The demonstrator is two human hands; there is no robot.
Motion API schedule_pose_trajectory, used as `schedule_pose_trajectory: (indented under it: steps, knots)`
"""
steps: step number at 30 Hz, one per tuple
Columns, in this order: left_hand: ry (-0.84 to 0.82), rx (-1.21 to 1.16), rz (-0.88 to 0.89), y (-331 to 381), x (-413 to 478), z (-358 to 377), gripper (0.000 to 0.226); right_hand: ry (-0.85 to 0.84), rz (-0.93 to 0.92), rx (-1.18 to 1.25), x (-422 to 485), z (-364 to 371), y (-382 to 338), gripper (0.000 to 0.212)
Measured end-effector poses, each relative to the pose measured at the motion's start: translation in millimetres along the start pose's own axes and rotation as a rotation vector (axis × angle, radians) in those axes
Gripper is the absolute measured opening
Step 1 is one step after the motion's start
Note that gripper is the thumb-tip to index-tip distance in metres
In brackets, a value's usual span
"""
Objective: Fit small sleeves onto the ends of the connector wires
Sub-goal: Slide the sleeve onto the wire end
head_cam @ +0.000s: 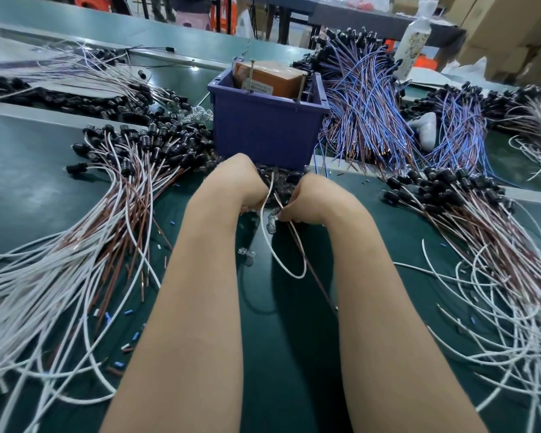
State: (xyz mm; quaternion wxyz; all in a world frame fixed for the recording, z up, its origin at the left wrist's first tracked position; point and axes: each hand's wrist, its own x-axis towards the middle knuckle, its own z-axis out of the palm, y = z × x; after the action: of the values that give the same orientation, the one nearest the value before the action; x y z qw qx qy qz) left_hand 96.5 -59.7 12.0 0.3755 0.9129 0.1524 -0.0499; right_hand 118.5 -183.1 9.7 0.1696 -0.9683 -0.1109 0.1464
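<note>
We find a green table [28, 182] covered almost edge to edge with wiring. The left bundle [75, 260] of white and brown leads fans out from black connector heads towards the near edge. A matching right bundle [497, 260] spreads the same way on the other side. Behind it a heap of blue and brown leads [366, 104] leans against the purple bin [263, 126]. This bin stands directly beyond the hands and holds an orange-brown box [272, 78]. A white bottle [414, 42] stands at the back right. The two bundles close in the working strip on both sides, and the bin closes it at the far end.

Both forearms reach straight forward, side by side, with the wrists bent down just before the bin. The left hand [247, 189] is curled under, and its fingers close on the white wire [281, 260], which loops down onto the table between the forearms. The right hand [300, 201] pinches the brown wire [313, 276], which trails back towards the near edge. Small clear pieces [270, 221] hang just below the fingertips. We cannot tell whether a sleeve is between the fingers. Loose blue sleeves [108, 315] lie scattered on the table left of the left forearm
</note>
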Motion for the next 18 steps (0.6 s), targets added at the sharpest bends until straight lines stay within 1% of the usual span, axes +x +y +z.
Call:
schedule_pose_trajectory:
  steps: [2,3,4,6,8,9,11,14,16,18]
  knots:
    - [0.114,0.020,-0.005,2,-2,-3,0.024,-0.008,-0.014,-0.005,-3,-2,0,0.019]
    - [0.178,0.029,0.000,4,-4,-4,0.024,0.020,-0.021,0.027,-3,-6,1,0.019]
    - [0.242,0.035,0.011,6,-6,-5,0.025,0.085,-0.029,0.093,-3,-10,3,0.017]
    - [0.363,0.033,0.043,17,-12,-6,0.030,0.287,-0.044,0.318,-5,-21,6,0.012]
    - [0.423,0.013,0.110,33,-19,-6,0.032,0.470,-0.085,0.575,-8,-30,8,0.006]
    - [0.421,-0.013,0.165,43,-22,-5,0.031,0.532,-0.115,0.653,-10,-34,8,0.010]
    - [0.383,-0.100,0.268,64,-27,-1,0.031,0.598,-0.177,0.717,-16,-39,10,0.015]
    - [0.244,-0.279,0.366,91,-34,5,0.041,0.678,-0.201,0.697,-31,-48,18,0.012]
    - [0.204,-0.387,0.410,105,-38,11,0.037,0.711,-0.190,0.678,-47,-57,28,0.011]
    - [0.234,-0.405,0.437,118,-42,19,0.027,0.713,-0.167,0.597,-66,-66,41,0.011]
